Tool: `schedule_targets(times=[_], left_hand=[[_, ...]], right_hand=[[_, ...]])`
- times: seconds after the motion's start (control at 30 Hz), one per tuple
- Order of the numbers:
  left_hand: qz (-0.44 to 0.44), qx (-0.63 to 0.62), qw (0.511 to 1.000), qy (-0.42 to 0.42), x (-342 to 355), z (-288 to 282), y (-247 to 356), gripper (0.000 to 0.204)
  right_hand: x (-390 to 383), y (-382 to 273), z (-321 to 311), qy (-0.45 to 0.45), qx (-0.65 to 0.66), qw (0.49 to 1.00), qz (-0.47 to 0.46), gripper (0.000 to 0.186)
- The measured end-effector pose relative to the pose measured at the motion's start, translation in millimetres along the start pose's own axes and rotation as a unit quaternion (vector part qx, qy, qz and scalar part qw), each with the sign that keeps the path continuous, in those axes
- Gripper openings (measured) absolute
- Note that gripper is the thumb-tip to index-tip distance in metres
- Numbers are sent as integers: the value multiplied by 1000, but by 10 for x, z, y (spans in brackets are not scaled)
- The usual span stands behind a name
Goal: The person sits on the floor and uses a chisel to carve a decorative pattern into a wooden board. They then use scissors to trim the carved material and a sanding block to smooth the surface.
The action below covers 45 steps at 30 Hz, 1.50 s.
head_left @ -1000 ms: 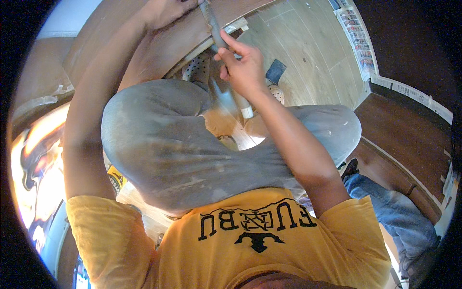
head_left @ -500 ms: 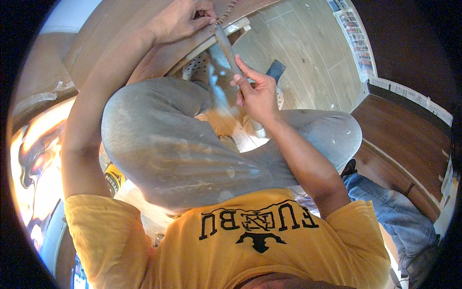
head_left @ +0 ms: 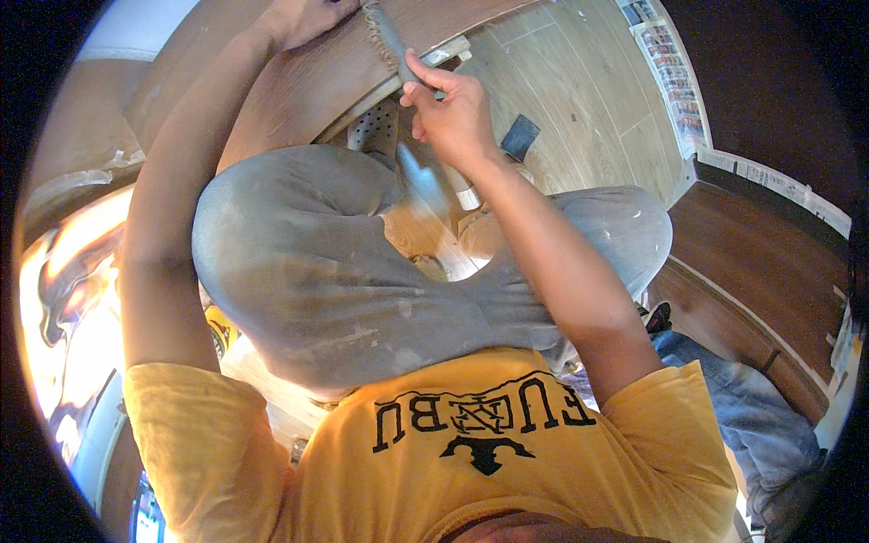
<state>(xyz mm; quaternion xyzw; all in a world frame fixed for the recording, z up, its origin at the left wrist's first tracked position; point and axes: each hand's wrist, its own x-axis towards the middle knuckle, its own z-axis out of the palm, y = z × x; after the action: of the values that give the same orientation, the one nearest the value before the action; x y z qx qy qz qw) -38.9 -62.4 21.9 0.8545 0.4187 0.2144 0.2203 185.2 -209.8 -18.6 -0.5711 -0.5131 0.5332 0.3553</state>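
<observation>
My right hand (head_left: 457, 118) grips a long grey rod-like tool (head_left: 391, 41), with thumb and index finger laid along it. The rod slants up and left over a brown wooden panel (head_left: 317, 90), and its pale lower end (head_left: 467, 195) hangs above my lap. Along the panel, beside the upper part of the rod, runs a wavy, rope-like strip (head_left: 377, 41). My left hand (head_left: 308, 18) is at the top edge over the panel, near the rod's upper end; its fingers are partly cut off, so their grip does not show.
My crossed legs in dusty grey trousers (head_left: 299, 235) lie under the work. A dark flat rectangular piece (head_left: 520, 138) lies on the plank floor (head_left: 579, 100). Dark brown boards (head_left: 769, 244) stand at the right, near blue denim (head_left: 742, 389). A yellow container (head_left: 220, 328) is by my left knee.
My right hand and the rod have moved up and left, along the strip. My left hand has shifted up and left toward the picture's edge.
</observation>
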Motion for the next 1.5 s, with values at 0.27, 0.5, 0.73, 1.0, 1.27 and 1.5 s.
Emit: schedule_targets(times=[0.27,0.5,0.73,1.0,1.27,1.5], left_hand=[[49,-72,996,-4,-115,159,265,10],[74,-101,990,-67,-150,244,242,7],[59,-79,992,-73,-106,201,211,8],[7,-44,999,-17,-55,44,-61,9],[-60,-32,997,-26,-228,-96,240,10],[26,9,994,-106,-340,89,329,17]], right_hand=[[-334,-41,-258,-7,37,996,75,45],[-667,115,-277,-15,47,994,95,47],[-608,135,-217,-21,52,995,78,46],[-218,46,70,-5,35,998,49,43],[-168,67,59,-19,30,999,14,40],[-707,187,-103,-25,73,993,89,50]])
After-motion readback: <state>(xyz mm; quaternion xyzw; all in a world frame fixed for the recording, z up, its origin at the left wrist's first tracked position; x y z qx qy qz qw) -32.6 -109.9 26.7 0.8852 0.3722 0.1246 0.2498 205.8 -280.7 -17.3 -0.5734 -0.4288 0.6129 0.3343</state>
